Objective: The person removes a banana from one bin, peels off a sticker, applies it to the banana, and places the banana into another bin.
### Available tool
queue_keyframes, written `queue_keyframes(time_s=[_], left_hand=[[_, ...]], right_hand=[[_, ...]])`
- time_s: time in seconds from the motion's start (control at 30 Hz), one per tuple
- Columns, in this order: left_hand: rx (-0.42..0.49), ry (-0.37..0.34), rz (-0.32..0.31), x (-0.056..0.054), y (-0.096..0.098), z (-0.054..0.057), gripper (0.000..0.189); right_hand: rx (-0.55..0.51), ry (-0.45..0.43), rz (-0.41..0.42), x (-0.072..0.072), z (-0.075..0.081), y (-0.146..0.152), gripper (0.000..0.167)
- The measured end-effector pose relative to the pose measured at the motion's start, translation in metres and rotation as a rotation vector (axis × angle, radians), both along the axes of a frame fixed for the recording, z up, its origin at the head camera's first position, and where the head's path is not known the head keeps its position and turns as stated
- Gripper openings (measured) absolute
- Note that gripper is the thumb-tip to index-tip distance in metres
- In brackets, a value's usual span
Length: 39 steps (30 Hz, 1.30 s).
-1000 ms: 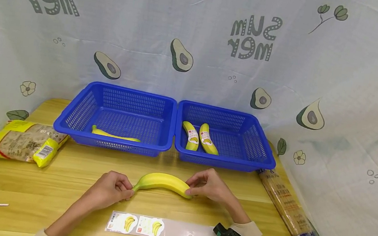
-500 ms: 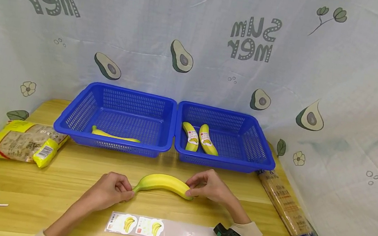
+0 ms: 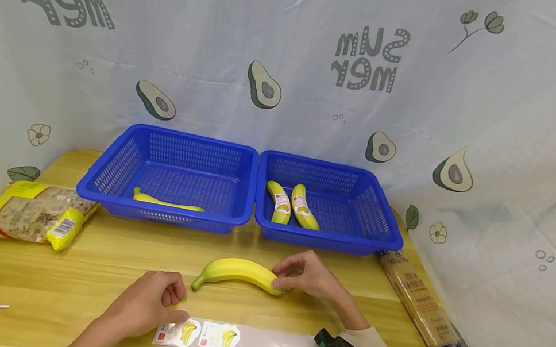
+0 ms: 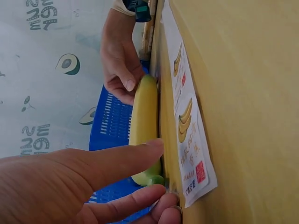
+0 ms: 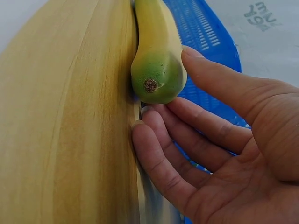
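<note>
Banana (image 3: 239, 271) on the desk (image 3: 86, 289), just beyond the label strip (image 3: 267, 344). My right hand (image 3: 307, 275) pinches its blunt end; my left hand (image 3: 148, 301) is empty, loosely bent, thumb by the strip, contact unclear. Risks: if my pinch slackens, the curved banana might rock; a careless thumb could drag the strip or crease a label (image 3: 219, 337).

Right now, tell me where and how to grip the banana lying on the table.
Probably by the middle of the banana, from above, thumb and fingers on its near and far sides: it lies on its side, its thick middle uncovered. The right hand holds the tip end, and the stem at the other end is thinner.
</note>
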<state>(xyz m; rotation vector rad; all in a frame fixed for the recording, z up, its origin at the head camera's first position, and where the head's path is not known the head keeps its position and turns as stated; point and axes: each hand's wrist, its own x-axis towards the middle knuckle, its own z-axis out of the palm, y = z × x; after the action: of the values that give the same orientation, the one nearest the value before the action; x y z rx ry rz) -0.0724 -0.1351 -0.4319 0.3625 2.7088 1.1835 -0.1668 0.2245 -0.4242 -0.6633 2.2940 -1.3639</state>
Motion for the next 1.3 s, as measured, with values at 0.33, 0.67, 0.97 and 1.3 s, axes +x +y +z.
queue_keyframes(time_s=[0.33, 0.67, 0.97, 1.3], left_hand=[[-0.111, 0.141, -0.129, 0.020, 0.004, -0.009, 0.052], [-0.029, 0.084, -0.149, 0.024, 0.004, -0.005, 0.048], [0.233, -0.104, -0.288, 0.013, 0.009, 0.000, 0.024], [0.335, -0.116, -0.328, 0.006, 0.024, 0.010, 0.005]], right_hand=[[0.012, -0.018, 0.004, -0.001, 0.003, 0.002, 0.025], [0.013, -0.020, 0.036, -0.004, 0.004, 0.000, 0.022], [0.055, 0.111, 0.108, -0.007, 0.011, 0.007, 0.026], [0.004, 0.271, 0.095, 0.005, 0.041, 0.010, 0.028]])
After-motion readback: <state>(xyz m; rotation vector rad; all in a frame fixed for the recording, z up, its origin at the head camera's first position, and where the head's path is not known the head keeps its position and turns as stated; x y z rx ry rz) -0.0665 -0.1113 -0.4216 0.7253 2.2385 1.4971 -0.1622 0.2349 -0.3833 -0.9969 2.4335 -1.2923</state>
